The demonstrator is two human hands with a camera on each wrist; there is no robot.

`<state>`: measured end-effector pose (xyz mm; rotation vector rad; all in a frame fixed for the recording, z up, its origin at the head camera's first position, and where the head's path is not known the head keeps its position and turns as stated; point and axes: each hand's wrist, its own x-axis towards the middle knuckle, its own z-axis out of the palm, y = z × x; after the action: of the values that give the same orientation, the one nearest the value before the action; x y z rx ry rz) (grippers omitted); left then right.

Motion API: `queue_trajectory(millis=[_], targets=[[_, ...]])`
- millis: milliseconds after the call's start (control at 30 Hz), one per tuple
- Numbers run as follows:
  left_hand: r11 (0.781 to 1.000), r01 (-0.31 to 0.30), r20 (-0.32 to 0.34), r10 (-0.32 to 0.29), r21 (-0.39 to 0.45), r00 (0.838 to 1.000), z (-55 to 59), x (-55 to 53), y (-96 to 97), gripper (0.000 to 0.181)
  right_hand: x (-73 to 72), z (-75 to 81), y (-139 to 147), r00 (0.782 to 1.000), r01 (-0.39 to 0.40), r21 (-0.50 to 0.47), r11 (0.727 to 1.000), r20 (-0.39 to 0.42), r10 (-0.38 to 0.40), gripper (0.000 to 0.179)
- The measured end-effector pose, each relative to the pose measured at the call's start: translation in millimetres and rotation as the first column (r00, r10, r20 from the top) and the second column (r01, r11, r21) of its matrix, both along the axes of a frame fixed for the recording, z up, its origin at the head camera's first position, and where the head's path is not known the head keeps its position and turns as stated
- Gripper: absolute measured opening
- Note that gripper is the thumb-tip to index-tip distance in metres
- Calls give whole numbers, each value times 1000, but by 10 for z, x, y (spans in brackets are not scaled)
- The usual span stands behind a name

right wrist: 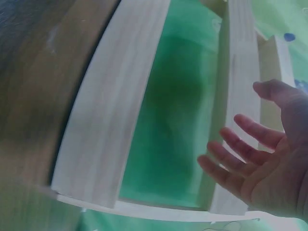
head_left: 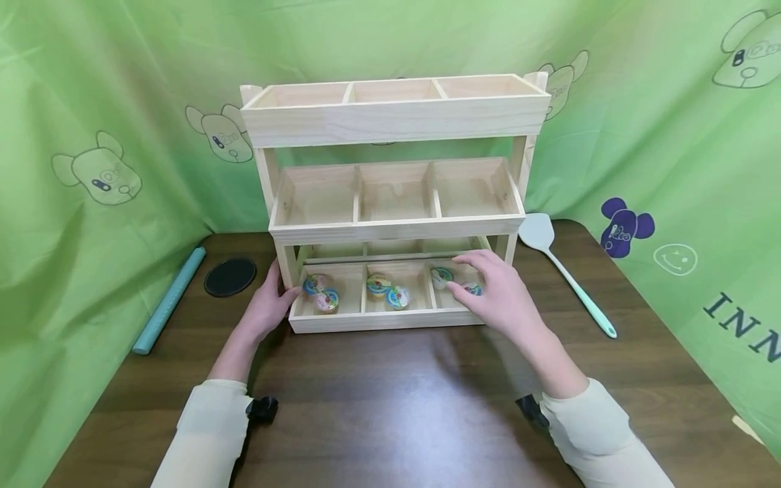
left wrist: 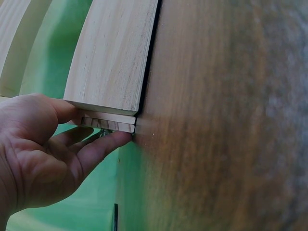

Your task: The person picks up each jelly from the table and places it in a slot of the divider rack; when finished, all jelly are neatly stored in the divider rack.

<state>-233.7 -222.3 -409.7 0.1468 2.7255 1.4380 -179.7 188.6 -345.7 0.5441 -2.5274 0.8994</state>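
A three-tier wooden rack stands on the table, each tier split into three compartments. Its bottom tray holds small sealed cups, among them a blue-lidded cup in the middle and a pale cup on the right. My left hand grips the rack's lower left end, thumb at the front and fingers behind, as the wooden end piece shows in the left wrist view. With fingers spread and nothing held, my right hand hovers at the bottom tray's right compartment, partly covering it.
Left of the rack lie a blue-green rod and a round black disc. A spatula with a pale head lies on the right. Green printed cloth hangs around the brown table. The upper two tiers overhang the bottom tray's back.
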Motion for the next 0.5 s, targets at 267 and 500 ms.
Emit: queue_trajectory(millis=[267, 500], targets=[[999, -24, 5, 24, -23, 1000, -23, 31, -62, 83, 97, 70, -91, 999, 27, 69, 997, -20, -25, 51], [996, -49, -1, 49, -79, 999, -12, 61, -88, 82, 87, 93, -133, 999, 32, 106, 994, 39, -36, 57]])
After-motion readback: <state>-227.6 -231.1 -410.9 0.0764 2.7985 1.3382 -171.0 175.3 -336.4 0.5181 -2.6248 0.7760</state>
